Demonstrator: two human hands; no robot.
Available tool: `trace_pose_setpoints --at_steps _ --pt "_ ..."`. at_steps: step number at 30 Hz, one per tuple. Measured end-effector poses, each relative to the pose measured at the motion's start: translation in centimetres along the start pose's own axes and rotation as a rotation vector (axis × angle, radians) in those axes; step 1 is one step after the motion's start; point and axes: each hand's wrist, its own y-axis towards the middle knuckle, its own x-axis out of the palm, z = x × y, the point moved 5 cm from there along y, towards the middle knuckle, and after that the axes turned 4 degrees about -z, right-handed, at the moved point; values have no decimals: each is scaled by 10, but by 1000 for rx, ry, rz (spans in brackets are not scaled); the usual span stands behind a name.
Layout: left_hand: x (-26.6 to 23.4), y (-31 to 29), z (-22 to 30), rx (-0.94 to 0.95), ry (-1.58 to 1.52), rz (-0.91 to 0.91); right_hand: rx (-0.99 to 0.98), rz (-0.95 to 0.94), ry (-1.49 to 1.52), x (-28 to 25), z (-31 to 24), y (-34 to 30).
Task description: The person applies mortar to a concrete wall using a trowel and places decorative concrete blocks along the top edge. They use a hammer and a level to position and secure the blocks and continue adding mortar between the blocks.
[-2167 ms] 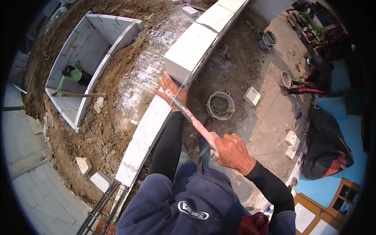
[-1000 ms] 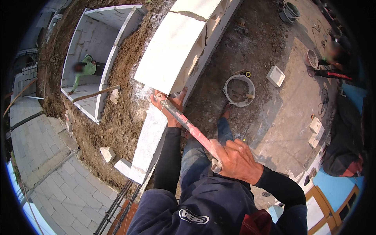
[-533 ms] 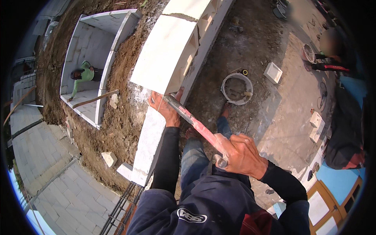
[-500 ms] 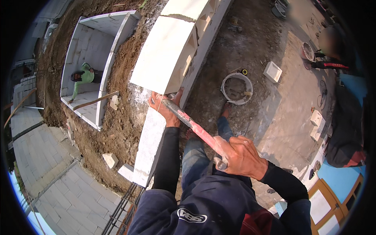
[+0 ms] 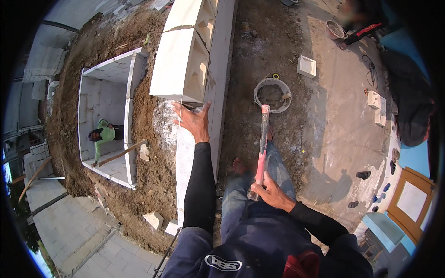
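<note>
My left hand (image 5: pixel 192 121) lies on top of the low white wall (image 5: pixel 185 160) with thumb and fingers spread. Its fingertips reach the near end of a pale hollow block (image 5: pixel 172 74), where a small dark gap or piece shows. A thin string (image 5: pixel 180 111) runs past these fingers. In front of my lap, my right hand (image 5: pixel 273 192) is closed round the lower end of a long red-and-dark bar-shaped tool (image 5: pixel 262 148). The bar stands nearly upright in the picture, apart from the block; its exact kind is unclear.
Right of the wall stands a round white bucket (image 5: pixel 278 110) of grey mix, with a yellow tape roll (image 5: pixel 276 76) beside it. Pale blocks (image 5: pixel 307 66) sit on the ground. A person in green (image 5: pixel 106 133) is inside a white-walled pit; another works at upper right.
My right hand has drawn the bar away from the block, swinging its far end to the right. My left fingers have spread out. The view has shifted.
</note>
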Motion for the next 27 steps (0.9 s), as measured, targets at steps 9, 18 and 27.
trace_pose_setpoints --at_steps 9,18,27 --pt "-154 -135 119 -78 -715 -782 -224 -39 -452 79 40 13" --pt "-319 40 14 161 -344 175 -289 -111 -624 145 0 71" --pt "-114 72 -56 262 -313 -431 -364 161 -624 176 40 121"
